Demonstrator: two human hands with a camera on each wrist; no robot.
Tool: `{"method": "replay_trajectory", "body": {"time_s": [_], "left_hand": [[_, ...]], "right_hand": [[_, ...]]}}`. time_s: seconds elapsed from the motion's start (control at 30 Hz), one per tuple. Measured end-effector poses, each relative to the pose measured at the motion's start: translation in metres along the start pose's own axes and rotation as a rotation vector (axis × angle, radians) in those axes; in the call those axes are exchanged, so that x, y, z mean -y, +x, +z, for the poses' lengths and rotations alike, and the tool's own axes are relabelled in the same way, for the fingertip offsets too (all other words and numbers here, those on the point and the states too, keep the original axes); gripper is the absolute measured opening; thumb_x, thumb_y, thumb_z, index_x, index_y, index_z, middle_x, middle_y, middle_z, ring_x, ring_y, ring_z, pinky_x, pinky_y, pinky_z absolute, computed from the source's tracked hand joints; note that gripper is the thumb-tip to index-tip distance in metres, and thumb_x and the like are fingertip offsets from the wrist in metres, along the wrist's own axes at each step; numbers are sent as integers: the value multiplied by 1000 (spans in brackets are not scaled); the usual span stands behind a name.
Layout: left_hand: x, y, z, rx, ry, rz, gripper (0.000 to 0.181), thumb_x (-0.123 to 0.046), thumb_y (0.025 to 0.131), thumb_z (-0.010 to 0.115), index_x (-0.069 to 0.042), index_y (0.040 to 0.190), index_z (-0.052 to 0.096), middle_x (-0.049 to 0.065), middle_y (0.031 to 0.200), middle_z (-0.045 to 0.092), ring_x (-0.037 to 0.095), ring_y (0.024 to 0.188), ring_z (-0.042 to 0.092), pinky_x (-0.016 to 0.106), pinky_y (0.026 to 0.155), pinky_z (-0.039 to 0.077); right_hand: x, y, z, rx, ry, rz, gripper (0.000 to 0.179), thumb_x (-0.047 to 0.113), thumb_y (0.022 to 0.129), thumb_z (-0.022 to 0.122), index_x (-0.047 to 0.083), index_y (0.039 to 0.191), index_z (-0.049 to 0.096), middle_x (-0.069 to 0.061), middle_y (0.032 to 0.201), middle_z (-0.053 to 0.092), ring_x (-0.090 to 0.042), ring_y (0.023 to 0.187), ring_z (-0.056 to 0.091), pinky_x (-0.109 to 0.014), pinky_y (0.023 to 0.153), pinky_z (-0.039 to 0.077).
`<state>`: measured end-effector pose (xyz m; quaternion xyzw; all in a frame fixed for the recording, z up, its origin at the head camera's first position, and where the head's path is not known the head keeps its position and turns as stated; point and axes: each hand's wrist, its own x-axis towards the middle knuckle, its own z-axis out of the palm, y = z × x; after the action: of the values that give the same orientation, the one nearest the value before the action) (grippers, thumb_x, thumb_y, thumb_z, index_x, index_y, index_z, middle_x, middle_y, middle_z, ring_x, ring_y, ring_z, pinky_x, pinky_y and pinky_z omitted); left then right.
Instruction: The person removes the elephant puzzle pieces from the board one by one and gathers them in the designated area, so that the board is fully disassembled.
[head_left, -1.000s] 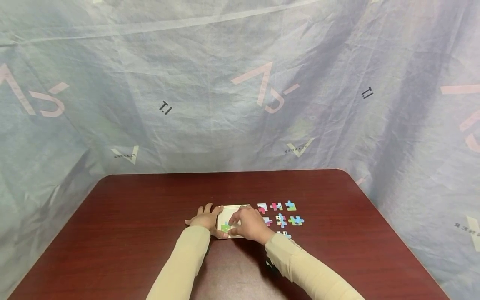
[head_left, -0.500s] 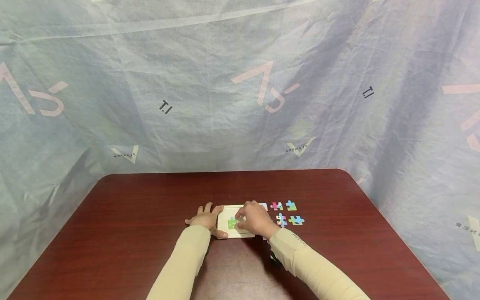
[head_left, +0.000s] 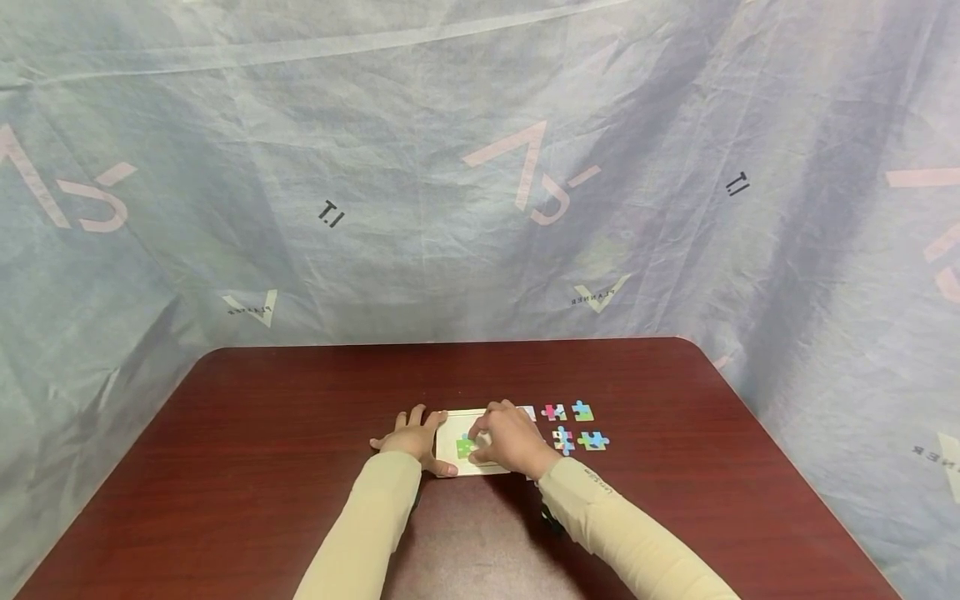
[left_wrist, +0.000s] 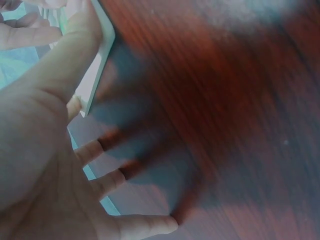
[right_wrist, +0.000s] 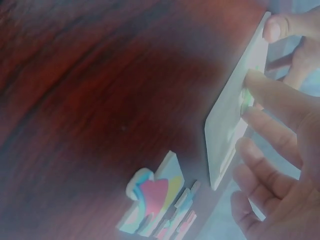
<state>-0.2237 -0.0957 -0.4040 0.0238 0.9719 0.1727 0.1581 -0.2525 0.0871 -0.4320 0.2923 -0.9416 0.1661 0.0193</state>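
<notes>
A white puzzle board (head_left: 450,425) lies flat on the table with a raised border. My left hand (head_left: 405,440) rests along its left side, fingers spread, with the thumb on the near left corner. In the left wrist view the other fingers of the left hand (left_wrist: 45,145) are stretched out on the wood. Over the board's right half, my right hand (head_left: 513,437) pinches a green and blue puzzle piece (head_left: 462,448) between thumb and index finger, close to the board's surface. The right wrist view has the green piece (right_wrist: 245,98) partly hidden by these fingertips.
To the board's right lie several loose puzzle pieces, among them a pink one (head_left: 554,412), a blue and green one (head_left: 582,411) and a wide one (head_left: 593,441). My right hand and sleeve cover others. A grey fabric backdrop (head_left: 420,250) hangs behind the dark red table (head_left: 300,400).
My right hand has moved right and slightly away from me, carrying the green piece from the board's near left corner toward the middle. In the last half second it barely moves; the left hand stays put.
</notes>
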Motion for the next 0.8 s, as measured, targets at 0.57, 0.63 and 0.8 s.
{"method": "replay_trajectory", "body": {"time_s": [0.57,0.63,0.8], "left_hand": [[1,-1,-1,9,-26,-4,91,-36,78,89,-16,154,42,21,161,26,46,148,23,82,100,28],[2,1,0,9,-31,-5,91,-36,78,89,-16,154,42,21,162,26,45,149,23,83,100,27],[4,6,4,11,-26,-7,93,-37,78,89,-16,154,42,20,162,26,44,149,23,83,100,27]], "right_hand": [[-9,0,-3,33,48,56,19,22,78,90,14,92,82,-2,93,65,-22,91,53,-42,80,45],[-10,0,-3,31,49,56,19,22,78,90,14,92,82,-2,94,65,-22,90,53,-43,80,46],[-10,-1,-1,19,46,49,19,23,78,90,14,93,82,-3,95,66,-23,91,54,-44,82,46]]}}
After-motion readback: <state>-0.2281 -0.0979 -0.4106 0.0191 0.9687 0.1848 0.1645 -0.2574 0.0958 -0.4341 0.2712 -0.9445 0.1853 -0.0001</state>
